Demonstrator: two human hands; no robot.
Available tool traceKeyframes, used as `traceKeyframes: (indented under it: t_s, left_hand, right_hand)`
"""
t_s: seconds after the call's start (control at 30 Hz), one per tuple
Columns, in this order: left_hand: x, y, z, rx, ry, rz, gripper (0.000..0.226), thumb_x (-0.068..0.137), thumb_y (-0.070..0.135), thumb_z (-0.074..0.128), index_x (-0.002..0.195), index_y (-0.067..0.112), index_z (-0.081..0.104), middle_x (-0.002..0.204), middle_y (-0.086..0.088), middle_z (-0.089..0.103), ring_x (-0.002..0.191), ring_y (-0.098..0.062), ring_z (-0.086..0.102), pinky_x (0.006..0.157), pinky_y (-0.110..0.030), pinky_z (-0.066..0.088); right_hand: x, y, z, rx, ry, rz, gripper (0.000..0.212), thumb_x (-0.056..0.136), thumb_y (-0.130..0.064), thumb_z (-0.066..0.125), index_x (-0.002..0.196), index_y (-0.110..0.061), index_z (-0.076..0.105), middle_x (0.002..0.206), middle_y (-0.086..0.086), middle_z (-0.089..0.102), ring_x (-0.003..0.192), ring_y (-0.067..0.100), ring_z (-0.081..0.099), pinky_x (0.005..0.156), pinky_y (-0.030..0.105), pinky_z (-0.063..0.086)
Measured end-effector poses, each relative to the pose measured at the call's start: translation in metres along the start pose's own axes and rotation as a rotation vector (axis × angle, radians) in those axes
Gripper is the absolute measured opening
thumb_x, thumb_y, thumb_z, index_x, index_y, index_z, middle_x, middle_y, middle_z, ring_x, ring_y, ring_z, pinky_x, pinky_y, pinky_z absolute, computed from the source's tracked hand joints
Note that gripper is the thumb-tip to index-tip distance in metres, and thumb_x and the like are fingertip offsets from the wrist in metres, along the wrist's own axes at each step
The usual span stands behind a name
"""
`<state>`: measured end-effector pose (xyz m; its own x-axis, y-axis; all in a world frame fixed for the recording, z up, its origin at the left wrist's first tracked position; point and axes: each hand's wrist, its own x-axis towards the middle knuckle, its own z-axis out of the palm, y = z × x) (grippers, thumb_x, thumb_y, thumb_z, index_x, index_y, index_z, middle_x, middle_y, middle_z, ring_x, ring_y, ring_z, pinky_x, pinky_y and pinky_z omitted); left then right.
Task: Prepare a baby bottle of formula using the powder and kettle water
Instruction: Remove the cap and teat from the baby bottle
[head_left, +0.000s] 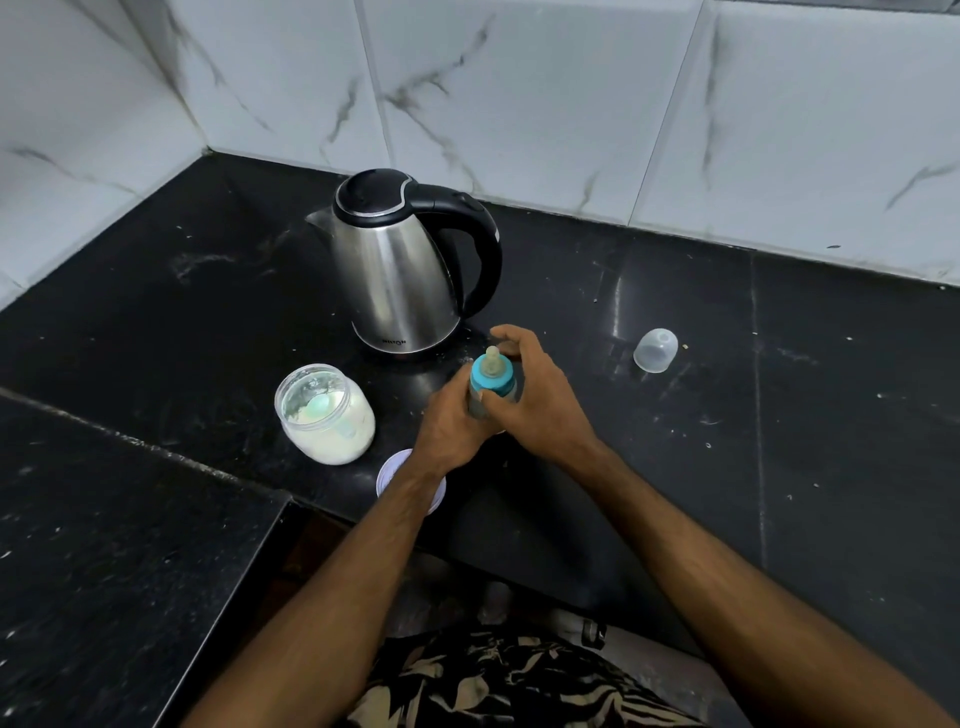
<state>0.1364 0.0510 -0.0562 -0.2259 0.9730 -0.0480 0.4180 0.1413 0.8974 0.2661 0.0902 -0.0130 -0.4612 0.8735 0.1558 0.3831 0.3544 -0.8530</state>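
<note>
**Both hands on the capped bottle, just in front of the kettle**

The baby bottle (491, 382) stands upright on the black counter (727, 441), just in front of the kettle (402, 265) and a little to its right. Its blue collar and teat are on top; the body below is mostly hidden by the fingers, so what it holds cannot be told.

The left hand (452, 428) grips the lower part of the bottle, fingers curled round it from the left. The right hand (540, 400) wraps the blue collar from the right, its fingers arched over behind the teat and the thumb against the collar's near side.

The steel kettle has a black lid, which is down, and a black handle on its right; its spout points left.

Front-left of the kettle stands an open jar of white powder (326, 413), with a pale scoop (324, 405) lying in it. A round white lid (400, 475) lies flat on the counter further forward of the kettle, partly under the left wrist.

Well to the kettle's right, a clear dome cap (655, 351) lies on its side, apart from everything else.

Marbled white tiles (545, 93) back the counter behind the kettle.
</note>
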Motion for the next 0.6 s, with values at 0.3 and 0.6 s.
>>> traceKeyframes:
  t_s: [0.3,0.6]
  left_hand:
    - [-0.0010,0.0013,0.0001,0.000,-0.001,-0.004,0.062,0.079,0.017,0.081,0.134,0.025,0.053,0.116,0.018,0.060,0.101,0.004,0.059,0.085,-0.012,0.046]
    - [-0.0009,0.0022,0.0004,-0.008,-0.014,0.017,0.066,0.078,0.019,0.082,0.135,0.027,0.051,0.118,0.016,0.061,0.106,-0.001,0.059,0.090,-0.018,0.049]
  right_hand:
    - [0.0015,0.0018,0.0089,-0.045,0.091,-0.007,0.068,0.074,-0.023,0.080,0.133,-0.019,0.046,0.112,-0.003,0.059,0.105,0.014,0.058,0.094,0.040,0.052]
    - [0.0037,0.0014,0.0085,-0.028,0.088,0.051,0.079,0.074,-0.028,0.083,0.139,-0.018,0.040,0.114,-0.001,0.057,0.108,0.015,0.056,0.096,0.034,0.050]
